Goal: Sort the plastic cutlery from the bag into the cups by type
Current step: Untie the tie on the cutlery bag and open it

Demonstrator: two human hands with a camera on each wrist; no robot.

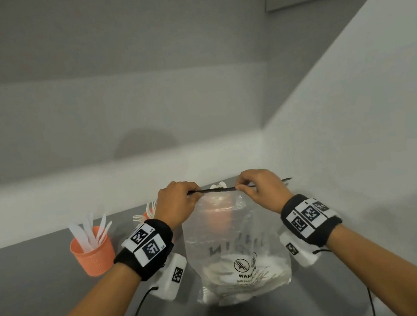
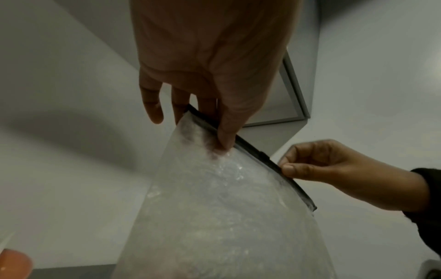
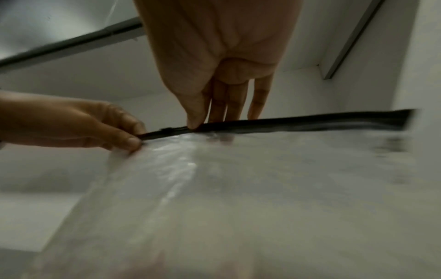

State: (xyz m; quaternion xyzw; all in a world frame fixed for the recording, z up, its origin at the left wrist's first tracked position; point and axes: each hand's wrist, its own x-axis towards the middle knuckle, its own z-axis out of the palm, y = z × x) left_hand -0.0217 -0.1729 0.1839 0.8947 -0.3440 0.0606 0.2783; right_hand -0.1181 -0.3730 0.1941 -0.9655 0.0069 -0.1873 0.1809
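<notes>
Standing upright on the grey desk [image 1: 49,290], the clear plastic bag [image 1: 237,245] has white cutlery [image 1: 232,294] piled in its bottom. Its black zip strip [image 1: 216,190] runs along the top, and both hands pinch it: the left hand [image 1: 178,202] at the left end, thumb and fingers curled onto the strip, the right hand [image 1: 259,191] further along. Off toward the desk's left side sits an orange cup [image 1: 94,254] with white knives [image 1: 89,232] in it. A second cup with forks [image 1: 141,217] peeks out behind the left wrist, by the back edge.
</notes>
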